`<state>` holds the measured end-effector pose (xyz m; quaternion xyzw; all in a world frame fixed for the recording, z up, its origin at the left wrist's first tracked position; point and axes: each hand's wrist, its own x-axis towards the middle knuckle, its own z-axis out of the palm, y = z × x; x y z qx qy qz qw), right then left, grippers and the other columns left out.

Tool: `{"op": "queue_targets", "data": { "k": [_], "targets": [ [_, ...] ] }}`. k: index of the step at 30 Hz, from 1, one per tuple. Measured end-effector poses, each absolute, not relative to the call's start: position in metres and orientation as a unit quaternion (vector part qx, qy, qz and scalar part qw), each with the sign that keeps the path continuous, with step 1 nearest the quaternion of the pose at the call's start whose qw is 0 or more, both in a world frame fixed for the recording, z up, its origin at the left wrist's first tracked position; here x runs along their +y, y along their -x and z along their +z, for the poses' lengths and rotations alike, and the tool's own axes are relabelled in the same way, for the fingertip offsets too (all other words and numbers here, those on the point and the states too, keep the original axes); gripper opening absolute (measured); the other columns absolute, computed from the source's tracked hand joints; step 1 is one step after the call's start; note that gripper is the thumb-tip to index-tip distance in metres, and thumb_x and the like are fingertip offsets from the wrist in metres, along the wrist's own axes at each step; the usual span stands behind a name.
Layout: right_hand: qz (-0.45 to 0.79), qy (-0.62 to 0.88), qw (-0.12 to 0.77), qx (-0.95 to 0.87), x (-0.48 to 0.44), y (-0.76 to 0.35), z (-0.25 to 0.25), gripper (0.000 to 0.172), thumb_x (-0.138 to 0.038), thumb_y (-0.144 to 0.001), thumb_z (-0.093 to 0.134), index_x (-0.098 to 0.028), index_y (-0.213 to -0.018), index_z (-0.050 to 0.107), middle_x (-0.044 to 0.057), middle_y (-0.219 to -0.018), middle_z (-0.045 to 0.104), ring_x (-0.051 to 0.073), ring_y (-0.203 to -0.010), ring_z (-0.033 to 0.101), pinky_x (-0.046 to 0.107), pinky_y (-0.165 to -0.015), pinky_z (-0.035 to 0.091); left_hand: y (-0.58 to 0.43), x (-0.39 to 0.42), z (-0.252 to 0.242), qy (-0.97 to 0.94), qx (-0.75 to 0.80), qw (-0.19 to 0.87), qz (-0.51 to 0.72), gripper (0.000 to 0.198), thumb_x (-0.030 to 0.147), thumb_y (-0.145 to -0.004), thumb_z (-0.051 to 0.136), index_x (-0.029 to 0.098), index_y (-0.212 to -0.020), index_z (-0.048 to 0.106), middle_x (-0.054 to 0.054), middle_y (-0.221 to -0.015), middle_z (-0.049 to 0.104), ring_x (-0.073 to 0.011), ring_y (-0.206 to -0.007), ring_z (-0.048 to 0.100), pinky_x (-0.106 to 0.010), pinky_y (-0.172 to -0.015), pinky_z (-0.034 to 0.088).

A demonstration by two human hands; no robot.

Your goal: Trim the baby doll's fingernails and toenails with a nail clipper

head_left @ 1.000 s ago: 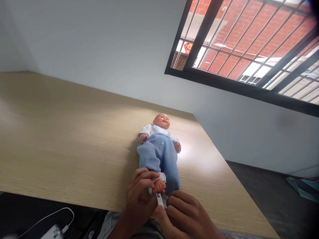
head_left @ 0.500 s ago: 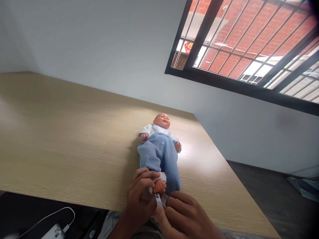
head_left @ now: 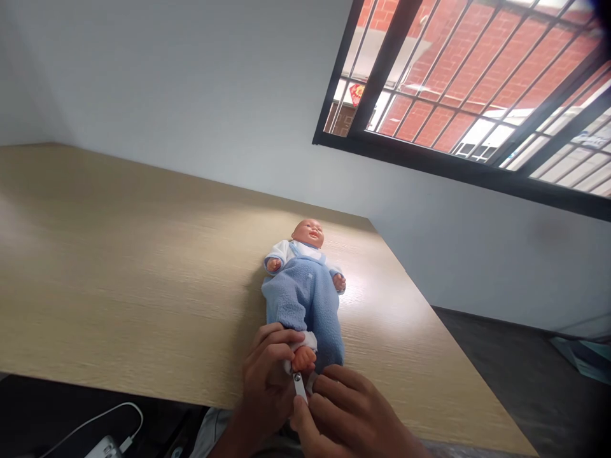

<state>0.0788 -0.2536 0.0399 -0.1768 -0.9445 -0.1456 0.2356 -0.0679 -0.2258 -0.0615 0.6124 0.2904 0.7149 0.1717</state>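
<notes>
A baby doll [head_left: 305, 289] in blue dungarees and a white top lies face up on the table, its feet toward me. My left hand [head_left: 266, 366] is closed around the doll's lower leg, beside its bare orange foot [head_left: 304, 360] and a white cuff [head_left: 309, 340]. Between the thumb and fingers of my right hand [head_left: 351, 410] is a metal nail clipper [head_left: 299, 385], its tip at the toes. I cannot tell whether the clipper touches a toe. The doll's other foot is hidden behind my right hand.
The pale wooden table [head_left: 143, 267] ends near my lap and at a slanted right edge. A grey wall [head_left: 191, 83] and a barred window [head_left: 458, 89] stand behind it. At lower left, a white device [head_left: 105, 448] with a cable [head_left: 136, 410] sits below the table edge.
The view has shifted slightly. My right hand and the nail clipper have moved a little to the left at the doll's toes. My left hand keeps its hold on the leg.
</notes>
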Motion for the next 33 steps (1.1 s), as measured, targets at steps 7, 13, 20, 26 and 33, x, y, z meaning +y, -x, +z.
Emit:
{"op": "queue_targets", "data": {
  "k": [7, 13, 20, 26, 33],
  "targets": [
    [-0.047, 0.25, 0.389, -0.885, -0.248, -0.104, 0.029, 0.011, -0.021, -0.107, 0.055, -0.02, -0.098, 0.06, 0.002, -0.075, 0.071, 0.016, -0.069, 0.071, 0.032, -0.073, 0.063, 0.079, -0.237, -0.051, -0.723, 0.286, 0.175, 0.604, 0.025, 0.006, -0.091, 0.062, 0.02, -0.111, 0.066, -0.005, -0.093, 0.065, -0.0198, -0.093, 0.057, -0.033, -0.087, 0.051],
    [-0.048, 0.362, 0.44, -0.82, -0.237, -0.128, -0.006, 0.022, -0.037, -0.106, 0.059, -0.018, -0.119, 0.06, 0.014, -0.105, 0.078, 0.027, -0.098, 0.079, 0.035, -0.08, 0.068, 0.087, -0.244, -0.051, -0.771, 0.303, 0.171, 0.533, 0.015, 0.007, -0.081, 0.06, 0.018, -0.09, 0.064, -0.006, -0.085, 0.062, -0.0197, -0.081, 0.058, -0.032, -0.072, 0.049],
    [-0.085, 0.384, 0.391, -0.832, -0.225, -0.134, -0.036, 0.033, -0.048, -0.106, 0.054, -0.018, -0.109, 0.066, 0.015, -0.101, 0.078, 0.03, -0.094, 0.081, 0.034, -0.075, 0.069, 0.096, -0.245, -0.049, -0.793, 0.343, 0.139, 0.484, 0.025, 0.036, -0.076, 0.078, 0.018, -0.08, 0.062, -0.006, -0.097, 0.069, -0.0218, -0.089, 0.065, -0.035, -0.081, 0.053],
    [-0.055, 0.361, 0.417, -0.832, -0.228, -0.13, -0.04, 0.024, -0.04, -0.108, 0.056, -0.018, -0.117, 0.062, 0.011, -0.109, 0.075, 0.024, -0.104, 0.076, 0.031, -0.088, 0.063, 0.097, -0.29, -0.076, -0.764, 0.381, 0.099, 0.512, 0.021, 0.016, -0.083, 0.066, 0.019, -0.104, 0.068, -0.012, -0.113, 0.07, -0.0248, -0.107, 0.067, -0.038, -0.093, 0.056],
    [-0.004, 0.393, 0.488, -0.779, -0.24, -0.117, -0.024, 0.015, -0.036, -0.101, 0.067, -0.025, -0.091, 0.067, 0.01, -0.104, 0.069, 0.024, -0.098, 0.069, 0.037, -0.083, 0.06, 0.21, -0.359, -0.164, -0.658, 0.62, 0.393, 0.17, 0.013, 0.016, -0.092, 0.061, 0.023, -0.087, 0.071, -0.002, -0.086, 0.073, -0.0217, -0.082, 0.072, -0.031, -0.073, 0.059]
  ]
}}
